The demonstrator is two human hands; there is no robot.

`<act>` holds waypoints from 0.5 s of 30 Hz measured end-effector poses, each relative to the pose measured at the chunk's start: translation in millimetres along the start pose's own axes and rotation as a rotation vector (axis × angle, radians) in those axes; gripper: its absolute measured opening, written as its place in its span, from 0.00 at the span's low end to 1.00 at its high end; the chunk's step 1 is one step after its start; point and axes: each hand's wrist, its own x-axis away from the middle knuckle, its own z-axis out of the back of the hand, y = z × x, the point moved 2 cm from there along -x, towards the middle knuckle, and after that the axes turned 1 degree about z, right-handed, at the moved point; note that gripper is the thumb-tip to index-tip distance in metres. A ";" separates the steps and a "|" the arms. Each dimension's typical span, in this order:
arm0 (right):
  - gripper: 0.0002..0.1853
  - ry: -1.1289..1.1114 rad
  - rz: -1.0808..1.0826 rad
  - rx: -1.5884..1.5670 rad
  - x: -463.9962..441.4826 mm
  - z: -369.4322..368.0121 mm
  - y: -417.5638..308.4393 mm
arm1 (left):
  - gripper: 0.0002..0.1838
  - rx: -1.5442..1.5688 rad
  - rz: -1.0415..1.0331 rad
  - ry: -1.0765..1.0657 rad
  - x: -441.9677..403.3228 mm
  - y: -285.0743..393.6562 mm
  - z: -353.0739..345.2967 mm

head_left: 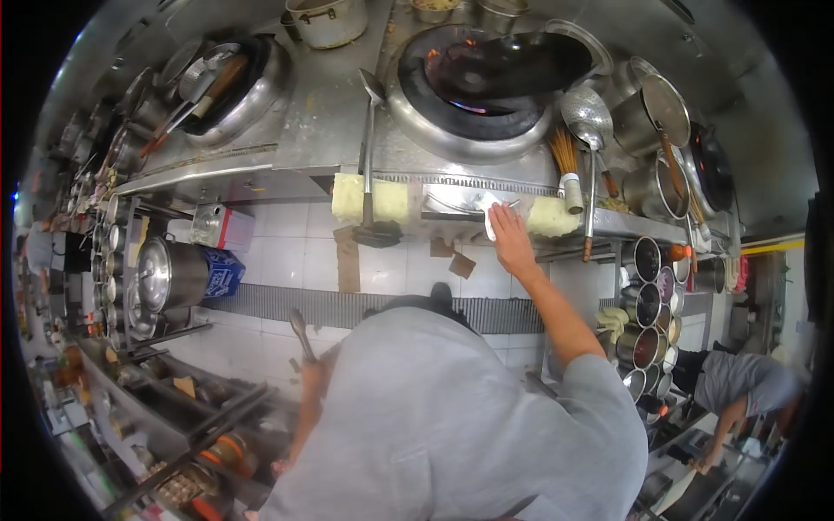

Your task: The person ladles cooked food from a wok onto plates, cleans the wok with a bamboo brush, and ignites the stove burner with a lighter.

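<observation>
My right hand [511,230] reaches to the front edge of the stove, its fingers over a white cloth [490,217] that partly shows beside them. Just beyond the hand is a thin curved metal bar. Ahead, a black wok [530,68] sits tilted over a burner [465,139] with flames showing beneath it. A bamboo brush [565,165] and a perforated strainer [587,117] lie to the right of the burner. At lower left my left hand [280,467] hangs back beside my body, small and mostly hidden; its fingers cannot be made out.
A long-handled ladle [367,156] crosses a yellowish towel roll [347,198] on the stove edge. Another wok station stands left. A large steel pot [165,271] is at left, several seasoning tins [647,304] at right. A co-worker in grey [751,382] bends over a counter behind.
</observation>
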 end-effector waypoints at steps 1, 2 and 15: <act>0.28 -0.020 -0.023 0.077 2.3 2.7 -6.1 | 0.16 0.073 0.002 -0.010 1.3 11.8 4.9; 0.28 -0.024 -0.027 0.081 4.4 1.3 -5.4 | 0.16 0.144 0.004 -0.021 6.2 24.0 11.3; 0.17 -0.389 -0.209 0.053 -30.0 -23.9 161.7 | 0.17 -0.038 0.081 -0.146 6.3 -39.6 -1.8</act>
